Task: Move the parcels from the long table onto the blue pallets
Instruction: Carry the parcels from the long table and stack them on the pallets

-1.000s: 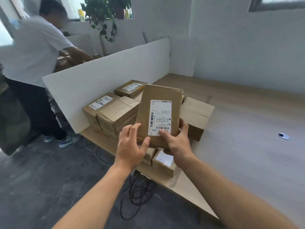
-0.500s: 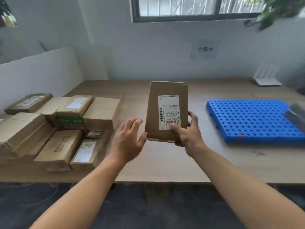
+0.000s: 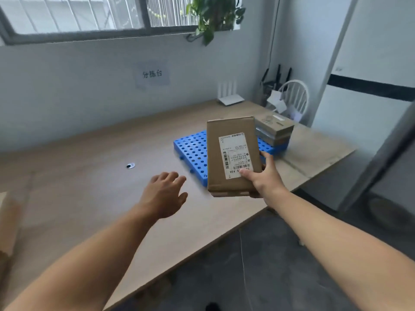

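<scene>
Step in hand: carrying one parcel (image 3: 233, 140) to the blue pallet (image 3: 190, 149). I judge this from the parcel being in the air and not yet set down.
Parcel: a flat brown carton with its white shipping label towards the camera. It is held upright in front of the pallet's near edge and hides part of it, touching neither the pallet nor the table (image 3: 89, 187).
Right hand (image 3: 263, 179): grips the parcel's lower right corner, with the thumb on the label face and the other fingers (image 3: 267, 157) curled round behind.
Left hand (image 3: 166, 194): holds nothing. Its fingers are spread and relaxed above the table, left of the pallet's near corner and apart from the parcel.
Pallet: lies on the table with bare holes showing on its left part. Stacked parcels (image 3: 275, 129) sit at its far right end.
Next move: probably to bring the parcel over the pallet's bare left part, tip it flat, lower it and let go.
Care needed: a one-handed corner grip may let the carton swing, so the left hand could steady the free edge. The carton should land clear of the stack at the pallet's far right end.
</scene>
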